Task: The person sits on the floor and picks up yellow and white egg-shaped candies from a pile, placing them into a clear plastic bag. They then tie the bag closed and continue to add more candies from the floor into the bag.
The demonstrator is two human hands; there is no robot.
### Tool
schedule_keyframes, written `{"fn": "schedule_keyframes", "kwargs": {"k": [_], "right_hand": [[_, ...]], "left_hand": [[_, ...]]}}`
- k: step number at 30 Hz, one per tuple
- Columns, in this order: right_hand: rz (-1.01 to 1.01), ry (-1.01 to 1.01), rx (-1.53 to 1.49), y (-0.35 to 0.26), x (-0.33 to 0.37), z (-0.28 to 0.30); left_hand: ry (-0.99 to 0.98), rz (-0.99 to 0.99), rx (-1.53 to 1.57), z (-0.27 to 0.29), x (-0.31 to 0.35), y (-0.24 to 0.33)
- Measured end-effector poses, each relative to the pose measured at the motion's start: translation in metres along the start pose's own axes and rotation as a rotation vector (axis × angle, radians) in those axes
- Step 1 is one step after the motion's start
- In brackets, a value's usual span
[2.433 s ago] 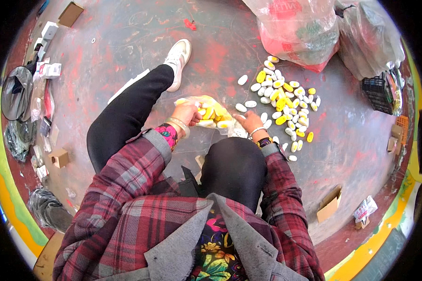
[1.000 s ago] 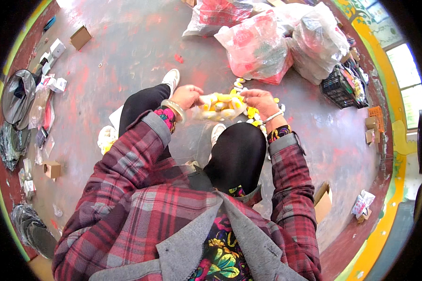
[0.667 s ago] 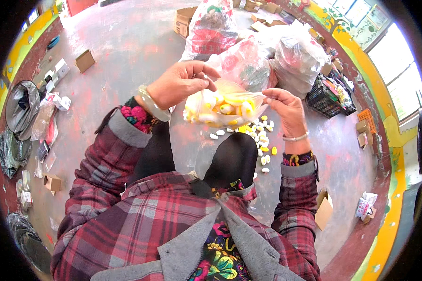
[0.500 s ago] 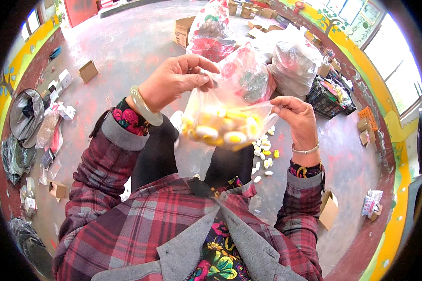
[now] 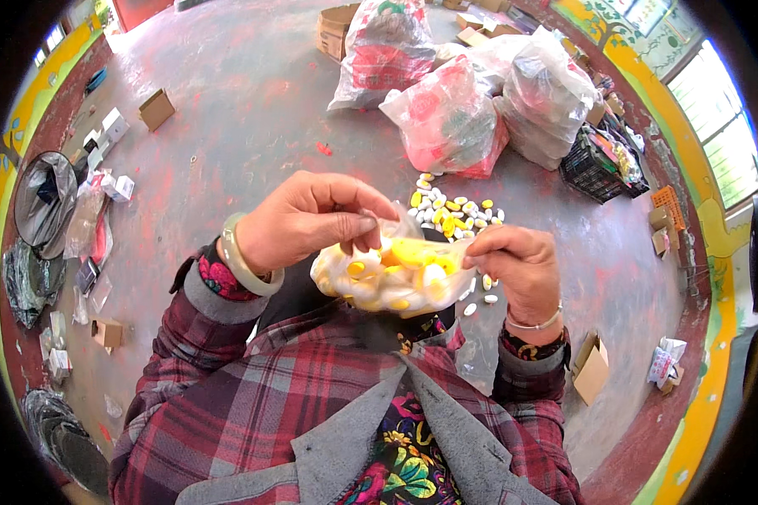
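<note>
Between my hands, in front of my lap, hangs a clear plastic bag [image 5: 370, 290] filled with white and yellow oval pieces. My left hand [image 5: 312, 219] pinches the bag's upper left edge between thumb and fingers. On the other side, my right hand [image 5: 518, 265] grips the upper right corner, its fingers closed on the plastic. The bag's mouth is stretched between both hands. More of the white and yellow oval pieces [image 5: 455, 220] lie in a loose pile on the floor just beyond the bag, partly hidden by it.
Large stuffed plastic sacks [image 5: 451, 118] stand ahead, with a cardboard box [image 5: 335, 34] behind. To the right are a black crate [image 5: 594, 164] and an open carton [image 5: 591, 370]. Small boxes [image 5: 118, 187] and black plastic bags [image 5: 27, 282] line the left wall.
Both hands have come down and closer to my body with the bag. The floor pile shows more fully now, and the bag's contents appear sharper.
</note>
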State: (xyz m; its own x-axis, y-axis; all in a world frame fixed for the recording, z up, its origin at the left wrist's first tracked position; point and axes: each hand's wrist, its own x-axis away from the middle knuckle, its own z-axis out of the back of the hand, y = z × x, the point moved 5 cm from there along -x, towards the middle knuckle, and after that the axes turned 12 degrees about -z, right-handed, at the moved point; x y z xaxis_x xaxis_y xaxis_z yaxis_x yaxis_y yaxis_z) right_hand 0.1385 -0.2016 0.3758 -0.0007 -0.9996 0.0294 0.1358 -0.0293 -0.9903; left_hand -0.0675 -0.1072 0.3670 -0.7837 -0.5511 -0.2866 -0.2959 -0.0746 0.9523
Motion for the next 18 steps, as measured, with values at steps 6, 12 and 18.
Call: {"fn": "schedule_keyframes", "kwargs": {"k": [6,12,18], "right_hand": [[-0.113,-0.105,0.123,0.003,-0.029,-0.015],[0.074,-0.017,0.294,0.003,-0.037,-0.024],[0.376,0.104,0.551,-0.009,-0.032,-0.019]], "left_hand": [[-0.18,0.174,0.081,-0.013,-0.017,-0.021],[-0.249,0.091,0.162,-0.039,-0.035,-0.054],[-0.121,-0.07,-0.122,-0.045,-0.039,-0.069]]}}
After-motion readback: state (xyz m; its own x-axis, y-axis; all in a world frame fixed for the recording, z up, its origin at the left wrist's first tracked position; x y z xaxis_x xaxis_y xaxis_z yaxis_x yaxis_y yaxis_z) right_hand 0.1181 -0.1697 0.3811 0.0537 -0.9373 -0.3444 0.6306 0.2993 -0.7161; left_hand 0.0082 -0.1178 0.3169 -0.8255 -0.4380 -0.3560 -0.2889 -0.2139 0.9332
